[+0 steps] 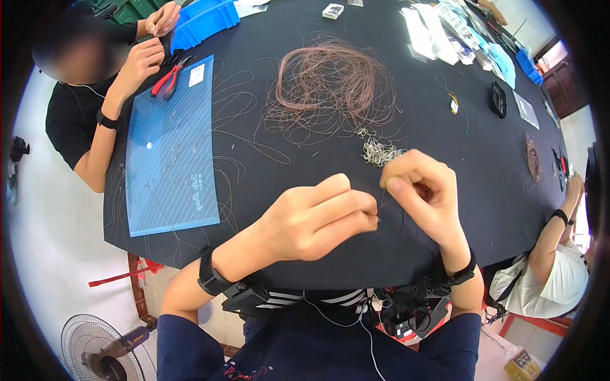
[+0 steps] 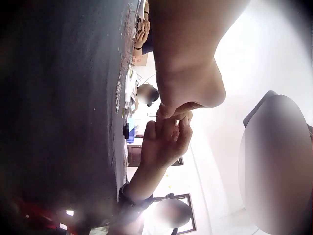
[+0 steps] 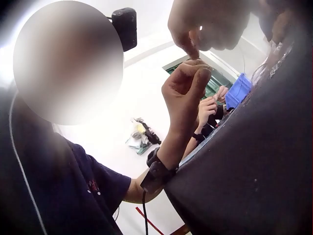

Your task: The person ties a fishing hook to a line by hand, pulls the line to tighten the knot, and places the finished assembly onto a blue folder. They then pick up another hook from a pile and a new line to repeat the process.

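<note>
A: State of the grip?

B: Left hand (image 1: 298, 219): fingers curled, thumb and forefinger together on a thin line (image 1: 382, 198). Right hand (image 1: 426, 190): thumb and forefinger pinched on the same line, a little farther from the near edge of the tabletop (image 1: 495, 209). Fingertips of the two near each other, not resting on anything.

A: Position of the line?

B: Held up between the fingertips, over the tabletop toward its near edge, right of that edge's middle. Left wrist view adds a small hook (image 2: 152, 115) beside the fingertips. Cannot tell whether line and hook are joined.

A: Likeliest failure?

B: Slip, in my judgement. Fine strand, small contact at each pinch; uneven tension would pull one end free. A dropped hook could bounce off the near edge.

A: Other risks?

B: Three noted. (1) Pricked finger, if the line is tightened while the hook turns. (2) Snag: the hook heap (image 1: 379, 154) lies just beyond the right hand, away from the near edge; a low sweep could drag pieces out. (3) Tangle: loose loops (image 1: 238, 168) lie between the blue file bag (image 1: 171, 146), by the tabletop's left edge, and the left forearm; the wrist strap (image 1: 210, 273) could catch one.
</note>
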